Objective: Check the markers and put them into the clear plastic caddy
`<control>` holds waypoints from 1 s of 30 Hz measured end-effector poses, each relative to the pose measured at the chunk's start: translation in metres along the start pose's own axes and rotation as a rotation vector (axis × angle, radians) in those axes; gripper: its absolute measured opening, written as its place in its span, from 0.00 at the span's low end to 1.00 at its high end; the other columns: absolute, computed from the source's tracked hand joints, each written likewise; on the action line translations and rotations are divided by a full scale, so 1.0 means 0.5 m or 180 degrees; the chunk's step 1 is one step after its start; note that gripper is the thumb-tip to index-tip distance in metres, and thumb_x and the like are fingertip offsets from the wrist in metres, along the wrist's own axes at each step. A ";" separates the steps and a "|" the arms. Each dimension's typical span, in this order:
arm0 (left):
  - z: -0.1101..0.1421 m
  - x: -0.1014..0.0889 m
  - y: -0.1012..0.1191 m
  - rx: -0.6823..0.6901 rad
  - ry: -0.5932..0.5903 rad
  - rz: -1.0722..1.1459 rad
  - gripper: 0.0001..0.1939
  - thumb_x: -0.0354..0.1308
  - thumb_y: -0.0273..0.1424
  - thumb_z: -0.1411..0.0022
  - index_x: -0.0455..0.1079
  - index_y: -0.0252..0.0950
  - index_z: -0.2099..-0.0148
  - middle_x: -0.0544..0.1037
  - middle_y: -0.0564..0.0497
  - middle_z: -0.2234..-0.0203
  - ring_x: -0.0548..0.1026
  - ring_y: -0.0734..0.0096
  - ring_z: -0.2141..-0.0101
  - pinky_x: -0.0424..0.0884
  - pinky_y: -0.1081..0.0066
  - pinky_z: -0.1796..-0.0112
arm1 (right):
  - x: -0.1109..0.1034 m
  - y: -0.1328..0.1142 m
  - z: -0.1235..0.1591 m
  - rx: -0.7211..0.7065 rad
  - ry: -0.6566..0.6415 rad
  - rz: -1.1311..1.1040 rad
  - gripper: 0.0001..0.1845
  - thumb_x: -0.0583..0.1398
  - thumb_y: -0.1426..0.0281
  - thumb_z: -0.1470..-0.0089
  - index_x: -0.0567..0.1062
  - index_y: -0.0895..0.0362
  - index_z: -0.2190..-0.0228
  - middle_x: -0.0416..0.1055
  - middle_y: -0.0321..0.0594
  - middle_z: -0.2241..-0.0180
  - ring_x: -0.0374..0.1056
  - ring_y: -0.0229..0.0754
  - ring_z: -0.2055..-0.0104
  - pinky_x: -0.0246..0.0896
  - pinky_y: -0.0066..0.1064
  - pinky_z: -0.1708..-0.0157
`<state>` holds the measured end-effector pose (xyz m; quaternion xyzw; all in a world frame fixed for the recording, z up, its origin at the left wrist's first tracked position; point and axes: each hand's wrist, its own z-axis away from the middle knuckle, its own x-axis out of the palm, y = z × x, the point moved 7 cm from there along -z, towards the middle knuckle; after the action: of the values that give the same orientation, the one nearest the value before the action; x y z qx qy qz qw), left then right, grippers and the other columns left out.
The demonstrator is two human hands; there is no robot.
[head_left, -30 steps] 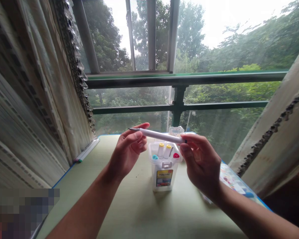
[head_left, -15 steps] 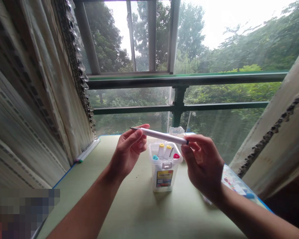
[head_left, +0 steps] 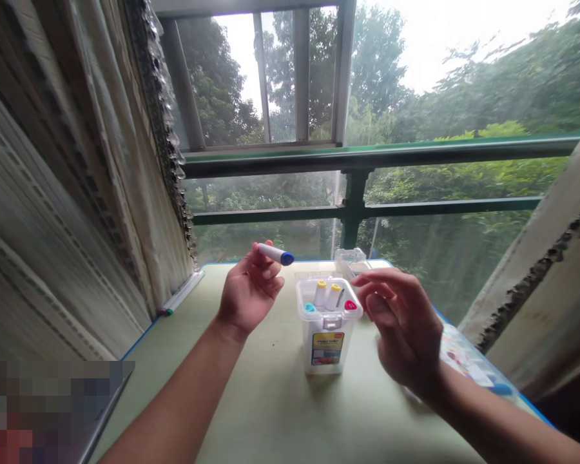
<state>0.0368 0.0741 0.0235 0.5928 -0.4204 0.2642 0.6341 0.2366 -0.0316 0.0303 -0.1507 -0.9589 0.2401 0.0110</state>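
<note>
My left hand (head_left: pixel 249 296) pinches a white marker (head_left: pixel 270 253) between thumb and fingers, its blue end pointing right and towards me. The marker's other end is hidden by the fingers. My right hand (head_left: pixel 403 322) is raised at the right side of the clear plastic box (head_left: pixel 325 351), fingers loosely curled and apart, with nothing visible in them. The box stands upright with its top open and a marker label (head_left: pixel 327 348) on its front. Inside are two yellow-ended pens (head_left: pixel 321 291), a teal-ended one (head_left: pixel 310 308), a red-ended one (head_left: pixel 350 305) and a thin dark tip.
The pale green table (head_left: pixel 261 399) has a blue edge. A clear lid (head_left: pixel 352 259) shows behind the box. A clear package with coloured print (head_left: pixel 464 361) lies at the right edge. A narrow white object (head_left: pixel 183 294) lies at the left edge, beside the curtain (head_left: pixel 101 193). A window and railing stand behind.
My right hand has let go of the marker's end. In my left hand the marker has swung so its blue end points more towards me. The view has shifted slightly left.
</note>
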 end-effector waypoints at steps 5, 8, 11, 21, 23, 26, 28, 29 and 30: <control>0.003 -0.002 -0.003 -0.0102 -0.0004 0.0091 0.15 0.50 0.31 0.24 0.75 0.30 0.59 0.68 0.56 0.80 0.63 0.79 0.81 0.58 0.75 0.80 | 0.000 -0.002 -0.001 -0.0062 -0.0041 0.0002 0.13 0.57 0.76 0.33 0.74 0.53 0.51 0.74 0.40 0.58 0.70 0.36 0.66 0.67 0.32 0.65; 0.005 -0.002 -0.004 -0.0116 -0.0038 0.0114 0.11 0.54 0.30 0.26 0.75 0.30 0.59 0.69 0.57 0.80 0.63 0.79 0.81 0.58 0.75 0.80 | 0.001 -0.002 -0.002 -0.0068 -0.0064 -0.0004 0.13 0.57 0.76 0.33 0.74 0.53 0.50 0.74 0.40 0.58 0.70 0.36 0.65 0.67 0.32 0.65; 0.006 -0.004 -0.006 -0.0150 -0.0051 0.0111 0.10 0.56 0.30 0.27 0.75 0.30 0.59 0.69 0.57 0.80 0.64 0.80 0.81 0.58 0.75 0.79 | 0.001 -0.002 -0.003 -0.0048 -0.0067 0.0025 0.13 0.57 0.76 0.34 0.74 0.53 0.51 0.74 0.40 0.58 0.71 0.37 0.65 0.67 0.33 0.65; 0.006 -0.002 -0.006 -0.0186 -0.0031 0.0065 0.09 0.58 0.30 0.29 0.75 0.32 0.62 0.71 0.56 0.79 0.64 0.79 0.81 0.59 0.75 0.80 | -0.002 0.004 0.004 -0.0024 -0.0116 0.0096 0.13 0.56 0.76 0.33 0.74 0.53 0.50 0.74 0.40 0.58 0.71 0.37 0.65 0.68 0.33 0.64; 0.007 0.000 -0.007 -0.0187 -0.0040 0.0074 0.10 0.57 0.31 0.28 0.75 0.31 0.62 0.71 0.56 0.79 0.64 0.79 0.81 0.59 0.76 0.80 | -0.001 0.005 0.005 -0.0022 -0.0119 0.0097 0.13 0.56 0.76 0.33 0.74 0.53 0.50 0.74 0.40 0.58 0.71 0.37 0.66 0.67 0.33 0.65; 0.008 0.002 -0.007 -0.0188 -0.0044 0.0096 0.12 0.54 0.31 0.27 0.74 0.31 0.61 0.70 0.56 0.79 0.65 0.78 0.81 0.60 0.75 0.80 | -0.001 0.007 0.004 -0.0001 -0.0130 0.0099 0.13 0.56 0.76 0.33 0.74 0.53 0.50 0.74 0.40 0.58 0.71 0.37 0.66 0.67 0.33 0.65; 0.010 0.004 -0.007 -0.0180 -0.0056 0.0093 0.13 0.52 0.32 0.25 0.74 0.31 0.61 0.70 0.56 0.80 0.65 0.78 0.81 0.60 0.75 0.80 | -0.001 0.008 0.004 0.0026 -0.0132 0.0103 0.13 0.56 0.76 0.33 0.74 0.53 0.50 0.74 0.40 0.58 0.71 0.37 0.66 0.67 0.34 0.65; 0.010 0.005 -0.006 -0.0171 -0.0065 0.0082 0.14 0.52 0.32 0.25 0.74 0.31 0.61 0.69 0.56 0.80 0.65 0.78 0.81 0.60 0.75 0.81 | -0.001 0.009 0.003 0.0035 -0.0131 0.0096 0.13 0.56 0.76 0.33 0.74 0.53 0.50 0.74 0.40 0.58 0.71 0.37 0.66 0.67 0.34 0.65; 0.011 0.006 -0.006 -0.0157 -0.0077 0.0063 0.14 0.51 0.32 0.25 0.74 0.31 0.61 0.69 0.56 0.80 0.65 0.78 0.81 0.60 0.75 0.81 | -0.001 0.009 0.003 0.0033 -0.0134 0.0084 0.13 0.56 0.76 0.33 0.74 0.53 0.50 0.74 0.40 0.58 0.71 0.37 0.66 0.67 0.34 0.65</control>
<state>0.0394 0.0681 0.0242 0.5760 -0.4403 0.2528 0.6407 0.2380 -0.0287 0.0269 -0.1582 -0.9556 0.2483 -0.0115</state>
